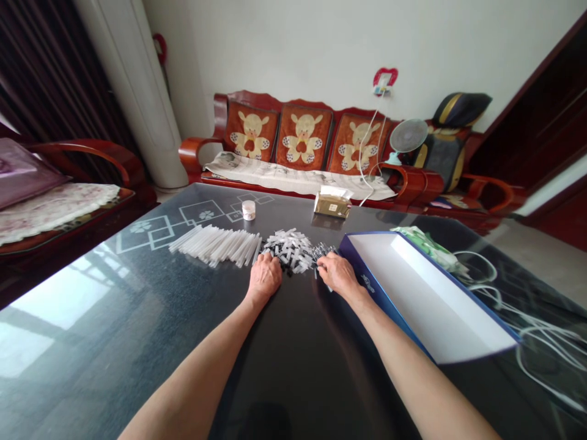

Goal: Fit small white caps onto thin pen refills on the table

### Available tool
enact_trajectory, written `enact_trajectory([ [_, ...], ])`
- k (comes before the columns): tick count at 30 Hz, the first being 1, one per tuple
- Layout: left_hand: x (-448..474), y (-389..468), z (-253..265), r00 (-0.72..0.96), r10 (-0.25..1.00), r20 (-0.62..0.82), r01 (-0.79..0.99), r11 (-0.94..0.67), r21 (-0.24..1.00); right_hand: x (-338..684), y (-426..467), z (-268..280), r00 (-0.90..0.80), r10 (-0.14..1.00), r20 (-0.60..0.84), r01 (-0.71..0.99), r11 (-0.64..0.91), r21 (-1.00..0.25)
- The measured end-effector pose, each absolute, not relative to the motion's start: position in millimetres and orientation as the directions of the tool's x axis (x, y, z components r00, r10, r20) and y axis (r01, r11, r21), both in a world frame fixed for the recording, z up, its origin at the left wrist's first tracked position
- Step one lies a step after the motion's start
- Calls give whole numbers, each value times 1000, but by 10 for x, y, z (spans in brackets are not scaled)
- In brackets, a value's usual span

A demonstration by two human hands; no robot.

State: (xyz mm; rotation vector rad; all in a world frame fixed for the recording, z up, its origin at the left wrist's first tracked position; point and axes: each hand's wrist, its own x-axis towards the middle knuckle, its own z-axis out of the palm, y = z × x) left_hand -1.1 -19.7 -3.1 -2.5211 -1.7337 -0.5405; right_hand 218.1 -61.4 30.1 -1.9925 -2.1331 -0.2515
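My left hand (pixel 266 275) rests at the table's middle with its fingers curled down. It lies at the near left edge of a heap of small white and black pieces (pixel 293 249); what its fingers hold, if anything, is hidden. To its left is a row of whitish translucent tubes (pixel 215 245), laid side by side. My right hand (pixel 337 274) is closed at a pile of thin silvery and dark pieces (pixel 323 250), fingertips pressed together among them. Whatever sits between those fingertips is too small to make out.
A blue box with a white inside (pixel 422 293) stands right of my right hand. Beyond it lie a green-and-white packet (pixel 428 249) and white cables (pixel 541 330). Farther back on the dark table (pixel 137 354) are a small round tub (pixel 248 210) and a tissue box (pixel 332 204).
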Motion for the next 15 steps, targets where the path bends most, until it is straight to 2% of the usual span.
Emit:
enact_trajectory([
  [3, -11, -188, -42, 318, 895, 312, 911, -380, 161, 2165, -610, 247, -109, 967, 229, 993, 114, -10],
  [9, -13, -191, -41, 321, 895, 311, 908, -384, 167, 2142, -589, 264, -83, 977, 196, 996, 86, -10],
  [12, -10, -197, -36, 316, 897, 308, 909, -380, 174, 2154, -578, 321, -103, 960, 261, 994, 109, -8],
  [15, -6, -197, -34, 315, 903, 292, 908, -376, 184, 2130, -469, 385, -81, 925, 371, 990, 117, -75],
])
